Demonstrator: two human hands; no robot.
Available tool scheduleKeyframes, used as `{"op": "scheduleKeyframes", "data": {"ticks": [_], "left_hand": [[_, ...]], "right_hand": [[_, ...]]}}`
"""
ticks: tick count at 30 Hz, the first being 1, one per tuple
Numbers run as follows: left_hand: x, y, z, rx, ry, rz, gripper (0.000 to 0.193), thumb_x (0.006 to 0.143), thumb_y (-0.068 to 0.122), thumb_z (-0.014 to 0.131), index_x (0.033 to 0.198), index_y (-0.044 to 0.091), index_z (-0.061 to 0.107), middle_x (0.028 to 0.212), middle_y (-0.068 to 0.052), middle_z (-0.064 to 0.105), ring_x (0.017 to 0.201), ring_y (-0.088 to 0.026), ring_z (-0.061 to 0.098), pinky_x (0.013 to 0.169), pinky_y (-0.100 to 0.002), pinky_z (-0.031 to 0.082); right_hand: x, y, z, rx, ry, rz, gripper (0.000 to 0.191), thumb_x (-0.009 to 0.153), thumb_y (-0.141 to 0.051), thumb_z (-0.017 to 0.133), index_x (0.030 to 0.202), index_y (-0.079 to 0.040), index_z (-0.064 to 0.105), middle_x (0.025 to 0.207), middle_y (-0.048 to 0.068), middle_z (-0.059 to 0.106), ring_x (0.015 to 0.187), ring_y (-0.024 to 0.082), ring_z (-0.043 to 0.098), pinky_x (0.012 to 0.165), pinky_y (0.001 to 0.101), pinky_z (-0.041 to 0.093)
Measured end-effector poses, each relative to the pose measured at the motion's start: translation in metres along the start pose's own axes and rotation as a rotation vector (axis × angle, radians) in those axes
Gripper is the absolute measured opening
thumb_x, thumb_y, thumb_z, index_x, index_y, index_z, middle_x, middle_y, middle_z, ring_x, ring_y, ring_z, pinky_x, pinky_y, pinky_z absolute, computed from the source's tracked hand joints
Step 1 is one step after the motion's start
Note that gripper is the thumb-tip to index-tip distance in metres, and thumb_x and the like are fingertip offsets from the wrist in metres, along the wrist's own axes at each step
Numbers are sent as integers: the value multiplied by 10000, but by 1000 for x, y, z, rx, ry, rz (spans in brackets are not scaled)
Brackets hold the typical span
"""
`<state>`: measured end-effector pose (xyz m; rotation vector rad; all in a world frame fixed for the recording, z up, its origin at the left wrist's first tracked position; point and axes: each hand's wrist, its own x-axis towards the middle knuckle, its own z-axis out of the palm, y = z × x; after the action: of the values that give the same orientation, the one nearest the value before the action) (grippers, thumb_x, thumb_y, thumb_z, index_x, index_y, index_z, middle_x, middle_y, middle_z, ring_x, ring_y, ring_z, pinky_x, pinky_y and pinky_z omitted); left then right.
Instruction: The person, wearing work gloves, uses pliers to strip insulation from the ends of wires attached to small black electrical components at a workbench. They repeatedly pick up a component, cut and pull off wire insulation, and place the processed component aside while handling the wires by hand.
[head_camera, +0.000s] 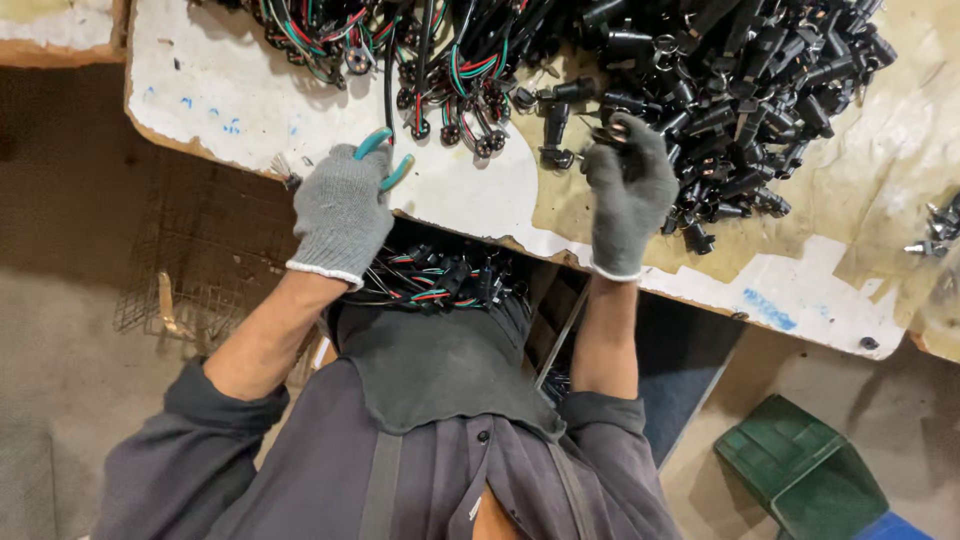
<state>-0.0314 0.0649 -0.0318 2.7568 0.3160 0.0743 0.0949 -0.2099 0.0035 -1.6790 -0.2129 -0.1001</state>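
My left hand (342, 208), in a grey knit glove, is closed around a small pair of cutters with teal handles (385, 160) at the near edge of the worn white worktable (230, 90). My right hand (630, 192), also gloved, pinches a small black part with a metal ring (608, 130) at the edge of a big heap of black switch-like parts (740, 90). A bundle of red, green and black wired connectors (440, 70) lies just beyond the cutters.
More wired connectors (440, 278) lie in my lap under the table edge. A wire rack (200, 260) stands at the left on the floor. A green box (800, 470) sits at the lower right. A few metal parts (935, 235) lie at the table's right.
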Motion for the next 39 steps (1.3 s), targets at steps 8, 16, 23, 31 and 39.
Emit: {"op": "scheduleKeyframes", "data": {"ticks": [8, 16, 23, 31, 39], "left_hand": [[16, 10, -39, -321, -90, -59, 348, 866, 112, 729, 1211, 119, 772, 895, -181, 707, 780, -352, 696, 681, -473, 539], [1, 72, -120, -1140, -311, -232, 301, 906, 108, 783, 1196, 31, 762, 912, -32, 773, 748, -75, 681, 655, -249, 558], [2, 73, -71, -1201, -371, -127, 254, 900, 96, 771, 1138, 9, 769, 949, -30, 792, 833, -51, 693, 764, -242, 602], [36, 60, -90, -1024, -195, 336, 214, 873, 55, 750, 1072, -22, 758, 966, -78, 765, 904, -132, 692, 835, -292, 556], [-12, 53, -59, -976, 207, 347, 157, 906, 110, 756, 1011, -6, 755, 888, -80, 728, 827, -164, 665, 766, -322, 522]], "right_hand": [[-38, -34, 33, 412, -224, 201, 259, 1019, -284, 668, 1071, -33, 628, 835, 45, 624, 713, 178, 659, 757, 378, 610], [-48, -30, 22, -339, -601, -393, 604, 748, -529, 888, 1011, -52, 626, 816, 111, 602, 740, 324, 631, 690, 407, 503], [-34, -35, 26, -291, -744, -314, 749, 778, -630, 850, 1275, -92, 692, 921, 67, 694, 797, 273, 703, 738, 365, 540], [-43, 0, 48, -274, -803, -86, 571, 836, -542, 800, 1143, -69, 712, 749, 96, 632, 660, 265, 666, 670, 362, 520], [-61, 6, 55, -438, -898, -424, 535, 717, -408, 843, 1040, -11, 687, 781, 148, 624, 698, 386, 600, 641, 491, 450]]}}
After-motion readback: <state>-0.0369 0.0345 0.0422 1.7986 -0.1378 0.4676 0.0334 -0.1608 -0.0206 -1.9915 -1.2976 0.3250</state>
